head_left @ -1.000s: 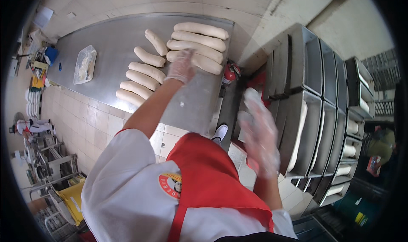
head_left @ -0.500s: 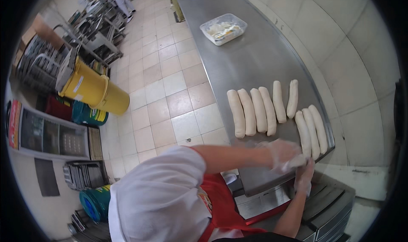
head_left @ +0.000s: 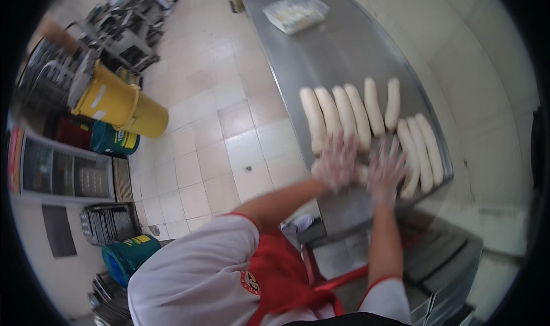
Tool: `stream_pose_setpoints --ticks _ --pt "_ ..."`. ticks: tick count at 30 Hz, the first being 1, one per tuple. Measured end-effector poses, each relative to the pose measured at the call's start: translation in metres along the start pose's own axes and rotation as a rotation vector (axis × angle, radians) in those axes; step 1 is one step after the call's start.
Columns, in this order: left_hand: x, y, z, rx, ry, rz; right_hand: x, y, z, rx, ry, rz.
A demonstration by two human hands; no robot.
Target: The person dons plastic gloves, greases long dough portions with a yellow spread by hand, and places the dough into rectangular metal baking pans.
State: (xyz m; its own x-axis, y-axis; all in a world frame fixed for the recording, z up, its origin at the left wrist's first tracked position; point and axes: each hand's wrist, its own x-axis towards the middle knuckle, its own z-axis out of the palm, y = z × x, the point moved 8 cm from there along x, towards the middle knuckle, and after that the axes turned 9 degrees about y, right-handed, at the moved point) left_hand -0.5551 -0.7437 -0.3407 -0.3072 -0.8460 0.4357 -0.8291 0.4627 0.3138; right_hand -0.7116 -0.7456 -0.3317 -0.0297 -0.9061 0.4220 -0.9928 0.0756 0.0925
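Note:
My left hand [head_left: 338,161] and my right hand [head_left: 387,172], both in clear gloves, lie side by side, palms down with fingers spread, on a pale dough roll [head_left: 362,174] at the near end of a long steel table [head_left: 298,51]. They hide much of that roll. Beyond them is a row of several dough rolls [head_left: 313,117]; to their right three more rolls [head_left: 428,151] lie close together along the edge. A clear plastic container [head_left: 295,12] with pale contents sits farther up the table.
On the left, across a tiled floor [head_left: 217,154], stand yellow barrels [head_left: 112,100], green buckets [head_left: 129,256], stacked trays [head_left: 103,226], a glass-front cabinet [head_left: 64,168] and steel equipment [head_left: 123,40]. Metal pans [head_left: 435,260] sit below the table's near end, beside a tiled wall [head_left: 470,80].
My view has swung toward the table's length. My hands have come from apart, to gripping a roll half a second ago, to lying flat and spread on it on the table.

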Motion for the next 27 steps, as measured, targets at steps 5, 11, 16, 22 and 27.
stream_pose_setpoints --ticks 5,11,16,22,27 --pt "-0.047 0.016 0.018 0.018 -0.284 0.088 -0.065 -0.016 0.004 0.36 0.013 -0.358" --pt "-0.129 -0.03 -0.023 -0.43 -0.147 -0.056 -0.071 0.06 -0.005 0.108 -0.172 -0.029" --pt "-0.158 -0.07 0.016 -1.176 -0.117 -0.541 -0.093 -0.113 -0.05 0.609 -0.022 -0.291" --pt "-0.114 -0.019 -0.028 -0.632 -0.102 0.005 -0.083 0.06 -0.019 0.53 -0.226 -0.096" --pt "-0.051 -0.005 0.047 -0.716 -0.488 0.048 -0.083 0.036 0.009 0.559 -0.523 -0.085"
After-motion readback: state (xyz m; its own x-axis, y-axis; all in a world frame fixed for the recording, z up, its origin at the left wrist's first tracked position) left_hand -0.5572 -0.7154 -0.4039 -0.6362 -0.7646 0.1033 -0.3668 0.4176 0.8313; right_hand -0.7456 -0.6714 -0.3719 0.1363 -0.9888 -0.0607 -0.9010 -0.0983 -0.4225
